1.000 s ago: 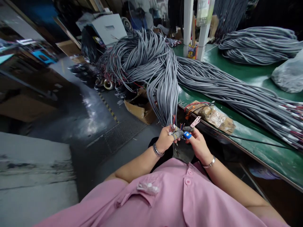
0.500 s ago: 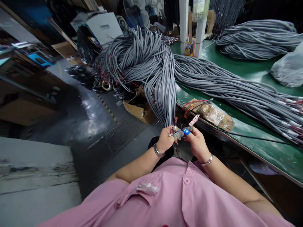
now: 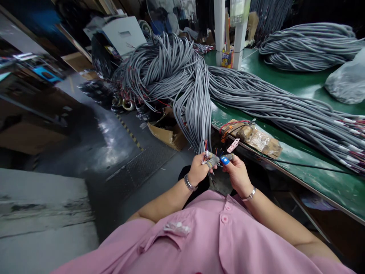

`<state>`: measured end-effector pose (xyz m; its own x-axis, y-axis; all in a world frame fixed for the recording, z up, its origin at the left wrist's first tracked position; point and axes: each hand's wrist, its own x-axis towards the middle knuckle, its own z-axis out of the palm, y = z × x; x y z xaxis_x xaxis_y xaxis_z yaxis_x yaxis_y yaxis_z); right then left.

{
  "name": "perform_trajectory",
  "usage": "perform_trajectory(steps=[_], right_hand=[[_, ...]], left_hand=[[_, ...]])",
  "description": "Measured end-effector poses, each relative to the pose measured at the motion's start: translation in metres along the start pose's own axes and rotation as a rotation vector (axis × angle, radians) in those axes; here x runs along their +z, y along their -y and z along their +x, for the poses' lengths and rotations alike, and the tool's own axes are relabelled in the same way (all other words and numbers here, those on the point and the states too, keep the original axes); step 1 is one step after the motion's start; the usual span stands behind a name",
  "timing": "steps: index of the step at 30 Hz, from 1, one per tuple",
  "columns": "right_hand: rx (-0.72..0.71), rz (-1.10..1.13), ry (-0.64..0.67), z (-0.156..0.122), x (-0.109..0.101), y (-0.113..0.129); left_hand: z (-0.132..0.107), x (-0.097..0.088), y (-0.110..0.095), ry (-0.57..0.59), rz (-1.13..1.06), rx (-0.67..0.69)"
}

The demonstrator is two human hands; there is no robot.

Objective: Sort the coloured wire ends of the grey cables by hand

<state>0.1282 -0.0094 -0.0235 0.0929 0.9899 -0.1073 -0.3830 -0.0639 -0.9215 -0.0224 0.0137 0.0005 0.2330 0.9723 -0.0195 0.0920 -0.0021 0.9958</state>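
My left hand (image 3: 202, 166) is closed around the end of a grey cable, with thin coloured wires (image 3: 205, 146) sticking up beside the fingers. Grey covers wrap some of its fingertips. Close by on the right, my right hand (image 3: 234, 167) is pinched near the tips of the wires, and blue tape wraps its thumb. What lies between its thumb and finger is too small to make out. A thick bundle of grey cables (image 3: 196, 110) hangs over the table edge just beyond both hands. A pale pink clip-like piece (image 3: 233, 145) sits at the edge beyond my right hand.
The green table (image 3: 302, 82) carries a long row of grey cables (image 3: 273, 102) and a coil (image 3: 308, 45). A wooden block (image 3: 255, 139) lies at its front edge, a plastic bag (image 3: 349, 80) at the right. An open carton (image 3: 168, 133) stands on the floor below.
My hands stay close together, the left one shifted very slightly to the left. Wire ends between the hands now fan out more visibly. The cables lie as before.
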Motion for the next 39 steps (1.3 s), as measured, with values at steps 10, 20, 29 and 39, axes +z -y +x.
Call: perform_trajectory(steps=[10,20,29,39], right_hand=[[0.102,0.153,0.024,0.001,-0.019,-0.004],[0.176,0.198,0.178,0.037,-0.028,0.019],[-0.012,0.246,0.028,0.048,-0.022,0.003],[0.157,0.57,0.079,0.052,-0.018,0.01]], left_hand=[[0.006,-0.013,-0.003,0.116,-0.093,-0.044],[0.033,-0.018,-0.013,0.424,-0.195,-0.195],[0.053,-0.015,-0.018,0.556,-0.251,-0.305],[0.06,-0.008,-0.015,0.566,-0.25,-0.346]])
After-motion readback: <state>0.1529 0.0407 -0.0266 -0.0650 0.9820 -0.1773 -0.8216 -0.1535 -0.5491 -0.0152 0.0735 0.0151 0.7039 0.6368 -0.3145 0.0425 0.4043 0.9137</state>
